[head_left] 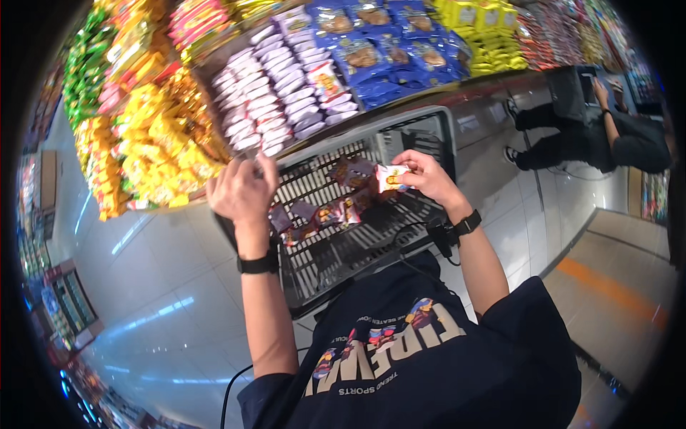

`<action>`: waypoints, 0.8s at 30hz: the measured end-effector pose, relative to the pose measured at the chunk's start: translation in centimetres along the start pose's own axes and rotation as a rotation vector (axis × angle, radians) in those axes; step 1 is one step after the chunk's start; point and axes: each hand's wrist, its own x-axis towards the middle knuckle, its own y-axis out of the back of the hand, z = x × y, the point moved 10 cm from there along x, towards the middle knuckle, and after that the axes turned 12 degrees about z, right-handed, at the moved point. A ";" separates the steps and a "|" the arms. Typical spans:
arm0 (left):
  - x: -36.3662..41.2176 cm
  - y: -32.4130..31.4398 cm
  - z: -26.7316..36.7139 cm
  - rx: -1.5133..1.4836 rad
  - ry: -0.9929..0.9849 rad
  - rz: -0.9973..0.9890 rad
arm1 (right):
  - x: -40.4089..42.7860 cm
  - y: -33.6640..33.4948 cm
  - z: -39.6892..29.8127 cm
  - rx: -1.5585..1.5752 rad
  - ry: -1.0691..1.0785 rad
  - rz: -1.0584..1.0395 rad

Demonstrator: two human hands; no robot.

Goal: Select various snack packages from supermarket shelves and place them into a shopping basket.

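Between the thumb and fingers of my right hand (423, 177) is a small white snack packet (391, 178) with red and yellow print, held above a black slatted basket (337, 268). Inside the basket lie several small packets (348, 210), some dark, others red and white. My left hand (242, 187) is at the front edge of the display, its index finger and thumb close to rows of white and pale purple wrapped packets (257, 102). The other fingers are curled, and whether it pinches anything is hidden.
Left of the rows are heaped yellow snack packets (161, 145); to the right are blue bags (380, 48) and yellow packets (482, 37). Another person (595, 134) in dark clothes stands on the right. A black cable (236, 381) hangs by my left side.
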 end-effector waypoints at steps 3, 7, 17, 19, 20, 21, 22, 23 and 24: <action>0.3 -0.5 0.6 -0.035 -0.020 0.042 | -0.6 1.6 -1.3 -0.001 0.051 0.010; 0.2 -0.5 0.6 -0.029 -0.007 0.028 | -1.9 2.6 -2.7 -0.007 0.091 0.043; -0.1 -0.3 0.0 -0.047 0.029 -0.085 | -3.1 7.1 -1.0 0.151 0.174 0.360; 0.2 -0.3 0.2 -0.063 0.018 -0.057 | -3.3 7.9 -1.0 0.170 0.190 0.364; 0.3 -0.3 0.6 -0.093 -0.003 -0.034 | -3.5 8.5 -1.5 0.194 0.200 0.384; 0.5 -0.5 0.3 -0.110 0.005 -0.020 | -3.5 8.7 -1.7 0.194 0.204 0.392; 0.7 -0.6 0.1 -0.099 -0.012 -0.036 | -3.4 8.6 -1.8 0.312 0.221 0.393; 0.7 -0.7 -0.4 -0.076 0.005 -0.047 | -3.4 8.4 -2.4 0.430 0.236 0.392; 0.7 -0.9 -0.6 -0.059 0.017 -0.064 | -3.8 8.2 -3.4 0.467 0.217 0.391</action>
